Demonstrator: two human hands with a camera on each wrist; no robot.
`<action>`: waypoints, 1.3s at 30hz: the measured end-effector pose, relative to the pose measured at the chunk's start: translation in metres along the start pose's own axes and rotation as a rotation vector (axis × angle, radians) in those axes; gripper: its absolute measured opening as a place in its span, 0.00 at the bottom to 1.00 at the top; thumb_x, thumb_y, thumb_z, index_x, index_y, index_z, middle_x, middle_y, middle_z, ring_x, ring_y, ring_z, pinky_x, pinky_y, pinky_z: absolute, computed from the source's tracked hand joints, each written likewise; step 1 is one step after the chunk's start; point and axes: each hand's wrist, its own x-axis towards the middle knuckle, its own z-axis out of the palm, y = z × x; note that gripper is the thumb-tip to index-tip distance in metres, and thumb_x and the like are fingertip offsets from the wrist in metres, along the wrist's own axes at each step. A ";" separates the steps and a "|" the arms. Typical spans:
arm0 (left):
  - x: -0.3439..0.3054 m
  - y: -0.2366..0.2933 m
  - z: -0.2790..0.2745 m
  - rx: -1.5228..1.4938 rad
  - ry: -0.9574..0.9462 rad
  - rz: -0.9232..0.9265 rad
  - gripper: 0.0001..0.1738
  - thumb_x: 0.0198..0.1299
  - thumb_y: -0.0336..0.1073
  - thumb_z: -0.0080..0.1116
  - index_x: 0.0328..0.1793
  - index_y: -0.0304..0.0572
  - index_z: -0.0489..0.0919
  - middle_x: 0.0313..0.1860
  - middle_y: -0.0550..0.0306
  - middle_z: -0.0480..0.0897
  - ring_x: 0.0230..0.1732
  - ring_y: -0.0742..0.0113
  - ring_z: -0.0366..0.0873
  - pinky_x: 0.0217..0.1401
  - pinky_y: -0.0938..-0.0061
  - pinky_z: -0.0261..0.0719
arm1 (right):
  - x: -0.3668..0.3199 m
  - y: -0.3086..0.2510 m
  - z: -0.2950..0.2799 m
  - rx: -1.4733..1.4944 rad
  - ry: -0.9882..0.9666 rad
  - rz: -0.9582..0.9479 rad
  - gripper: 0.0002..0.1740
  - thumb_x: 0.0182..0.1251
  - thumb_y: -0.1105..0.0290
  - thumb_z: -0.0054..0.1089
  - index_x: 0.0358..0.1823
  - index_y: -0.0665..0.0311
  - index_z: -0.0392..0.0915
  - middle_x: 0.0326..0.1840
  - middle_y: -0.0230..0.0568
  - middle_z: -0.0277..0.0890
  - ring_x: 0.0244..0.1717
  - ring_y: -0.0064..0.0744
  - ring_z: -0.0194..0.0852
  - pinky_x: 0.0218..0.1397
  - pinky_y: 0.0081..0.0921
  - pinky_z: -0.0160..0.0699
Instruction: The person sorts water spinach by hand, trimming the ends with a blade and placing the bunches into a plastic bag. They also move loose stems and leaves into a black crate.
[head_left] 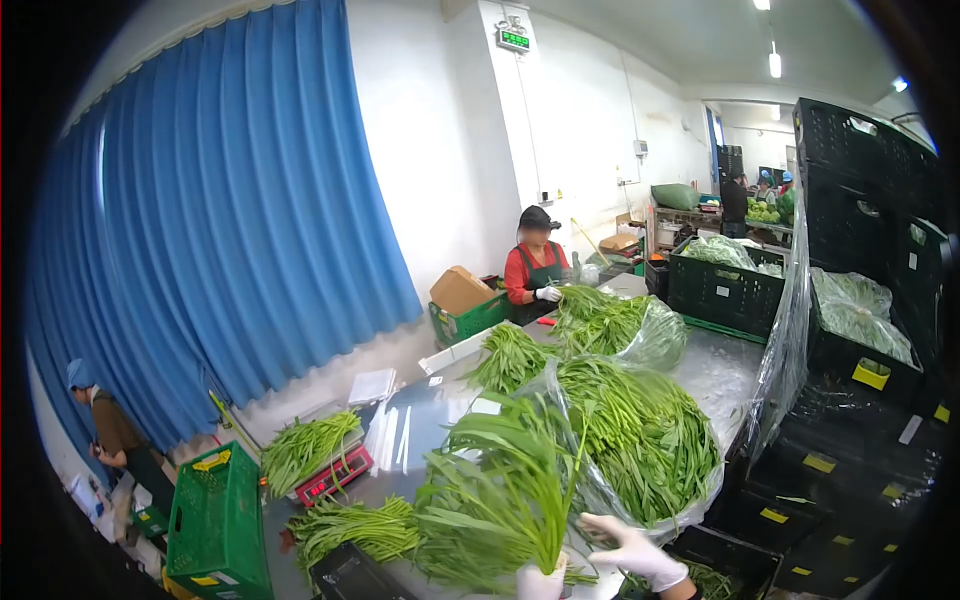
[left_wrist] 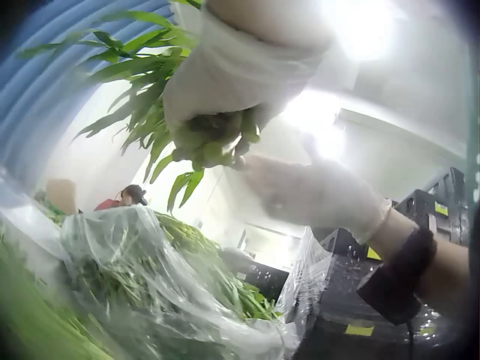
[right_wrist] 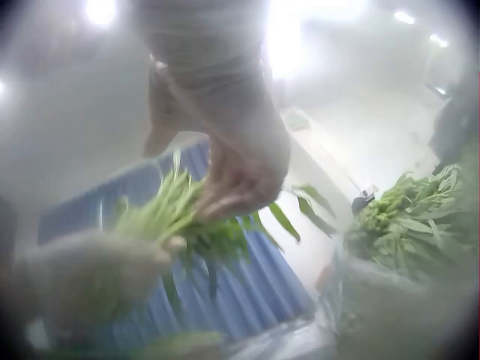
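Observation:
My left hand [head_left: 541, 582], in a white glove, grips a bunch of long green leafy stems [head_left: 500, 490] by its lower end and holds it upright over the table. In the left wrist view the left hand [left_wrist: 225, 75] is curled round the cut stem ends [left_wrist: 211, 147]. My gloved right hand [head_left: 632, 550] is just right of the bunch, its fingers [left_wrist: 279, 187] stretched toward the stem ends. The right wrist view shows the right hand's fingertips [right_wrist: 225, 201] touching the bunch [right_wrist: 169, 217], with the left hand [right_wrist: 90, 277] blurred below.
A big clear bag of greens [head_left: 640, 440] lies on the metal table [head_left: 715, 370], with more bundles [head_left: 305, 450] and a red scale [head_left: 335, 475] to the left. A green crate [head_left: 215, 525] stands at left, black crates [head_left: 860, 330] at right. A person in red [head_left: 535, 270] works at the far end.

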 end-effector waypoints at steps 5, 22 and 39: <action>0.005 0.003 -0.004 0.817 0.096 0.515 0.14 0.55 0.30 0.53 0.48 0.35 0.78 0.35 0.47 0.81 0.38 0.53 0.78 0.41 0.65 0.76 | 0.034 -0.002 0.068 0.627 0.165 0.176 0.32 0.61 0.66 0.62 0.65 0.67 0.64 0.59 0.42 0.71 0.66 0.31 0.60 0.69 0.28 0.57; -0.021 0.022 -0.040 -0.717 -0.609 -0.532 0.18 0.57 0.32 0.61 0.52 0.36 0.72 0.35 0.52 0.81 0.30 0.67 0.79 0.34 0.74 0.80 | 0.029 -0.008 0.048 0.712 -0.381 0.414 0.24 0.69 0.56 0.52 0.54 0.69 0.74 0.58 0.45 0.75 0.50 0.30 0.76 0.51 0.24 0.76; -0.021 0.017 -0.001 -0.799 -0.106 -0.402 0.18 0.57 0.29 0.60 0.54 0.36 0.74 0.47 0.57 0.78 0.44 0.71 0.76 0.46 0.78 0.75 | 0.000 0.015 0.100 -0.350 0.601 -0.568 0.20 0.63 0.55 0.52 0.50 0.59 0.74 0.53 0.44 0.70 0.57 0.50 0.65 0.61 0.42 0.60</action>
